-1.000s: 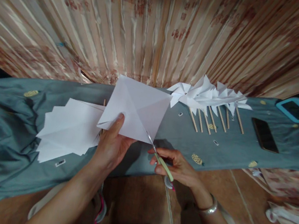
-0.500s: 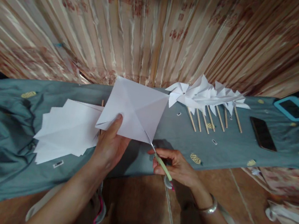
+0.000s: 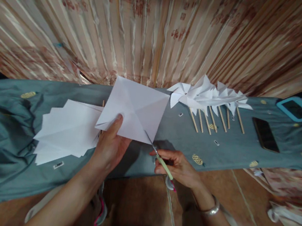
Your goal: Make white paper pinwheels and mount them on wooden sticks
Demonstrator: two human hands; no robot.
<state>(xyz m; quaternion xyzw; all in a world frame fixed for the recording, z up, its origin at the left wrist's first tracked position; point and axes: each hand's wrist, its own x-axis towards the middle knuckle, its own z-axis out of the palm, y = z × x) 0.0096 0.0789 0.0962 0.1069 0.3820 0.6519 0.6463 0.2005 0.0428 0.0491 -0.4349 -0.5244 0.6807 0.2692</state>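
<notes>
A square sheet of white paper [image 3: 137,105] with diagonal creases is pinched in my left hand [image 3: 112,143], the thumb on top near its lower left part. A slit shows at the sheet's lower left corner. My right hand [image 3: 179,168] grips scissors [image 3: 164,165] with pale green handles. Their blades lie at the lower right corner of the sheet, along a diagonal crease. To the left, a fanned stack of white paper sheets [image 3: 68,130] rests on the cloth, partly covered by the held sheet.
Several white paper pinwheels [image 3: 200,94] on wooden sticks lie at the back right. Beyond them are a dark phone [image 3: 265,134] and a blue-framed device [image 3: 298,109]. A green-grey cloth [image 3: 231,153] covers the table, and a patterned curtain [image 3: 153,32] hangs behind.
The sheet and scissors have shifted very slightly to the left. Both hands keep their grip, and the blades remain at the same corner.
</notes>
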